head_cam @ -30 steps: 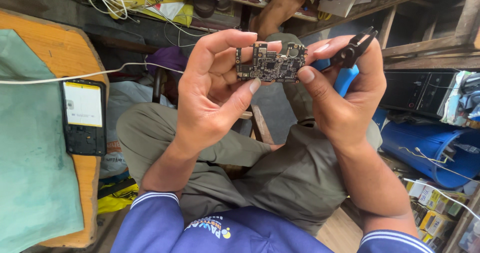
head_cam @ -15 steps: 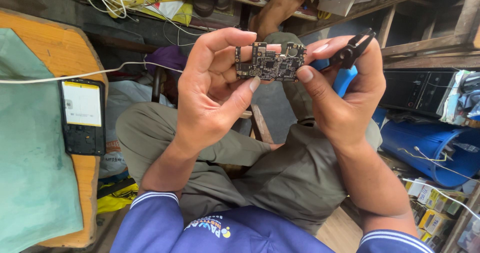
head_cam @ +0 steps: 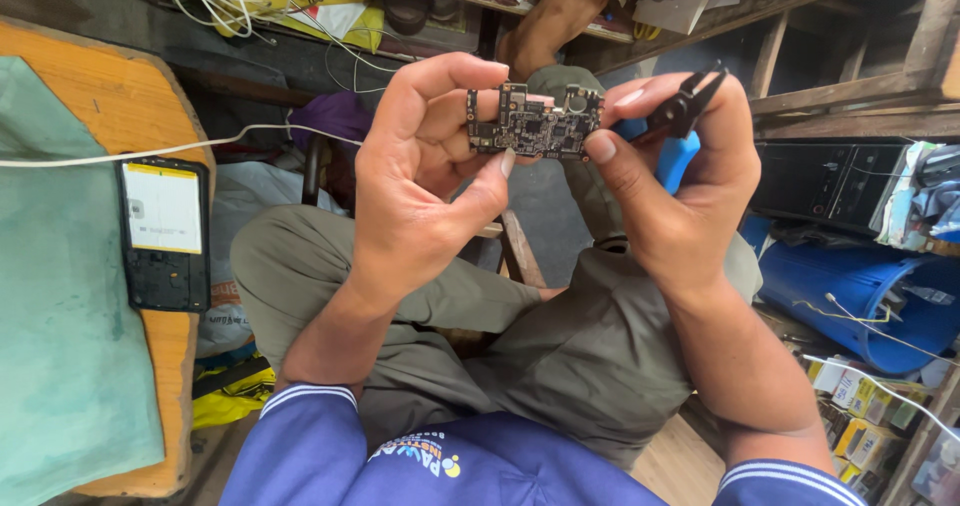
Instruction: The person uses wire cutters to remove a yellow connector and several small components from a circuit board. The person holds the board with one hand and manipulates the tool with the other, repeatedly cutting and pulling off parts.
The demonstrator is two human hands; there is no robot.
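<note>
A small dark circuit board [head_cam: 535,123] is held up in front of me between both hands. My left hand [head_cam: 420,181] pinches its left end between thumb and fingers. My right hand [head_cam: 670,191] pinches its right end with thumb and forefinger. The same hand also carries a black tweezer-like tool [head_cam: 685,106] with a blue handle, which sticks out past the fingers. Below the hands are my crossed legs in olive trousers [head_cam: 560,356].
An opened phone [head_cam: 162,234] lies on a wooden table [head_cam: 120,116] at left, beside a green cloth [head_cam: 60,316]; a white cable [head_cam: 150,151] crosses it. A blue barrel [head_cam: 860,296], a black box [head_cam: 830,181] and cluttered wooden shelves stand at right and above.
</note>
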